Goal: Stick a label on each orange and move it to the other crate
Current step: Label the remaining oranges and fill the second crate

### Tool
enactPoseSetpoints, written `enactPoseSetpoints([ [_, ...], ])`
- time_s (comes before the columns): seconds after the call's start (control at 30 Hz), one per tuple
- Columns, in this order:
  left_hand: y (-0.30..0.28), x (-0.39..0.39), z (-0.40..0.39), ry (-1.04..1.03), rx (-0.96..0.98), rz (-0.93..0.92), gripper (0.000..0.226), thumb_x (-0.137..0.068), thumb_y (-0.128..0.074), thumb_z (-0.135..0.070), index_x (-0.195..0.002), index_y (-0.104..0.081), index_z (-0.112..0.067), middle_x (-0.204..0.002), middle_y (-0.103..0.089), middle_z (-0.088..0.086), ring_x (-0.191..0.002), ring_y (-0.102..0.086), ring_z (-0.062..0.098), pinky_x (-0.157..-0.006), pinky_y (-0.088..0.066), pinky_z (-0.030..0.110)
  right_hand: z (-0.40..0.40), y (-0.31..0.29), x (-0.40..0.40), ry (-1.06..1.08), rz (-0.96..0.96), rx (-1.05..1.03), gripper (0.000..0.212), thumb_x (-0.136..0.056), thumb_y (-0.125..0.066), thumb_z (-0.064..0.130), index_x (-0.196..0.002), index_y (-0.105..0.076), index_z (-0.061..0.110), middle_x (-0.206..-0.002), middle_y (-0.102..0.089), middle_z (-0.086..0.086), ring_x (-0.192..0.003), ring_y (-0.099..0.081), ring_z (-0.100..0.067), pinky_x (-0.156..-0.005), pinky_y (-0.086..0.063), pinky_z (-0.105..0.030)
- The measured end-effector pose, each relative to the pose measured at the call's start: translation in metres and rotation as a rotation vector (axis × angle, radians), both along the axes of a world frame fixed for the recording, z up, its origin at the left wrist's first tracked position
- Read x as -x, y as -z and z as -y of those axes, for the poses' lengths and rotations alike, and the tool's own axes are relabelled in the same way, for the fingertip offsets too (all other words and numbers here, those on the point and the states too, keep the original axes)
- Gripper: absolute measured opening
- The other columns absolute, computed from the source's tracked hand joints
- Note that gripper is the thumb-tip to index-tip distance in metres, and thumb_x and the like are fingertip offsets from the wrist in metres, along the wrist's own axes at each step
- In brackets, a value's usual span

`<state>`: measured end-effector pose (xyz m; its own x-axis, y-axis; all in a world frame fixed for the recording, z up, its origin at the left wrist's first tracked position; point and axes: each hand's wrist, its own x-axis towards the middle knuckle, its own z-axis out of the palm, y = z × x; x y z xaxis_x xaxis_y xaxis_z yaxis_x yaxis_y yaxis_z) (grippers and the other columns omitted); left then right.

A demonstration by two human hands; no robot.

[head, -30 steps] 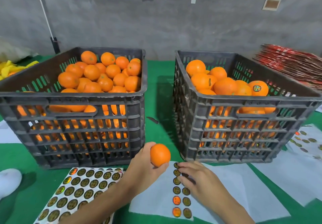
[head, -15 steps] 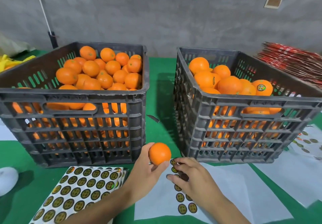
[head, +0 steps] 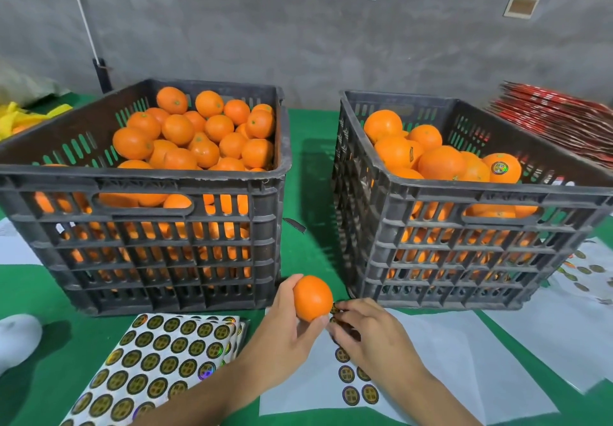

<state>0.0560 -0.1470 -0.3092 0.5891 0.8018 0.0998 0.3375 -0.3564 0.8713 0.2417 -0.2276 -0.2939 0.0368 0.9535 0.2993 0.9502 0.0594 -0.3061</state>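
Note:
My left hand (head: pixel 285 329) grips one orange (head: pixel 312 298) just above the table, in the gap in front of the two crates. My right hand (head: pixel 365 332) lies on a white label sheet (head: pixel 431 372) beside the orange, with its fingers curled and pinching at a round label (head: pixel 335 309). Several round gold-and-black labels remain on that sheet. The left crate (head: pixel 146 226) is dark grey and heaped with plain oranges. In the right crate (head: pixel 464 226) lie oranges, one with a visible label (head: pixel 499 168).
A full label sheet (head: pixel 156 366) lies at the front left on the green table (head: pixel 308 167). Peeled white backing sheets (head: pixel 583 336) spread at the right. Red flat packs (head: pixel 560 120) are stacked at the back right, and a white object (head: pixel 16 339) sits at the left edge.
My right hand has slid up the label sheet toward the orange and its fingers have curled round a label. The orange in my left hand has stayed almost in place.

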Motion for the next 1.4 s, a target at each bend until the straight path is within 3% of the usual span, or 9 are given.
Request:
enactPoseSetpoints([
  [0.1, -0.004, -0.001, 0.001, -0.013, 0.010, 0.025, 0.071, -0.095, -0.064, -0.052, -0.147, -0.016, -0.044, -0.139, -0.044, -0.011, -0.112, -0.061, -0.005, -0.101, -0.055, 0.034, 0.000, 0.000, 0.001, 0.006, -0.052, 0.051, 0.055, -0.095, -0.054, 0.063, -0.126, -0.070, 0.021, -0.126, -0.060, 0.016, -0.115, -0.050, -0.007, -0.091, -0.049, -0.022],
  [0.23, -0.001, 0.001, 0.000, -0.028, 0.023, 0.046, 0.072, -0.093, -0.066, -0.055, -0.147, -0.018, -0.044, -0.138, -0.046, -0.011, -0.110, -0.065, 0.000, -0.101, -0.056, 0.034, 0.002, 0.002, 0.004, -0.027, -0.028, 0.094, 0.055, -0.099, -0.045, 0.065, -0.126, -0.065, 0.022, -0.123, -0.048, 0.017, -0.110, -0.043, -0.007, -0.086, -0.047, -0.023],
  [0.4, 0.005, 0.006, -0.004, -0.051, 0.082, 0.172, 0.070, -0.083, -0.071, -0.069, -0.136, -0.025, -0.062, -0.129, -0.053, -0.020, -0.106, -0.071, 0.002, -0.090, -0.058, 0.024, -0.003, 0.000, -0.001, -0.028, -0.175, 0.103, 0.053, -0.096, -0.055, 0.062, -0.125, -0.069, 0.020, -0.107, -0.044, 0.021, -0.105, -0.041, -0.001, -0.089, -0.039, -0.016],
  [0.57, 0.008, 0.005, -0.008, -0.005, 0.135, 0.197, 0.070, -0.083, -0.071, -0.069, -0.137, -0.029, -0.058, -0.130, -0.054, -0.017, -0.113, -0.066, 0.001, -0.094, -0.057, 0.025, -0.006, 0.003, -0.003, -0.037, -0.279, 0.123, 0.056, -0.093, -0.064, 0.055, -0.132, -0.066, 0.015, -0.114, -0.041, 0.021, -0.112, -0.041, 0.001, -0.095, -0.034, -0.011],
  [0.73, 0.002, 0.005, -0.008, -0.012, 0.146, 0.178, 0.070, -0.076, -0.065, -0.083, -0.131, -0.027, -0.061, -0.130, -0.054, -0.016, -0.115, -0.063, -0.004, -0.090, -0.053, 0.016, -0.011, 0.006, -0.003, -0.001, -0.348, 0.069, 0.039, -0.093, -0.071, 0.045, -0.119, -0.075, 0.015, -0.106, -0.047, 0.020, -0.102, -0.052, 0.000, -0.086, -0.040, -0.012],
  [0.87, 0.001, 0.006, -0.006, -0.014, 0.147, 0.168, 0.073, -0.073, -0.063, -0.086, -0.132, -0.027, -0.060, -0.130, -0.055, -0.015, -0.114, -0.063, -0.004, -0.101, -0.053, 0.031, -0.013, 0.003, 0.001, 0.012, -0.290, 0.041, 0.031, -0.095, -0.069, 0.040, -0.110, -0.077, 0.014, -0.096, -0.047, 0.015, -0.091, -0.052, -0.002, -0.080, -0.044, -0.018],
  [1.07, -0.002, 0.007, -0.004, -0.010, 0.125, 0.139, 0.070, -0.077, -0.062, -0.083, -0.133, -0.028, -0.059, -0.128, -0.056, -0.017, -0.112, -0.064, -0.003, -0.103, -0.054, 0.036, -0.010, -0.002, 0.008, 0.016, -0.099, 0.066, 0.032, -0.103, -0.056, 0.041, -0.110, -0.076, 0.017, -0.093, -0.042, 0.007, -0.084, -0.049, -0.012, -0.075, -0.048, -0.030],
  [1.4, -0.001, 0.008, -0.007, -0.002, 0.101, 0.106, 0.069, -0.080, -0.061, -0.081, -0.134, -0.027, -0.057, -0.129, -0.055, -0.017, -0.110, -0.066, -0.003, -0.103, -0.054, 0.037, -0.006, -0.005, 0.008, 0.105, -0.247, 0.060, 0.025, -0.103, -0.059, 0.032, -0.093, -0.076, 0.018, -0.087, -0.044, 0.006, -0.078, -0.051, -0.007, -0.072, -0.045, -0.026],
])
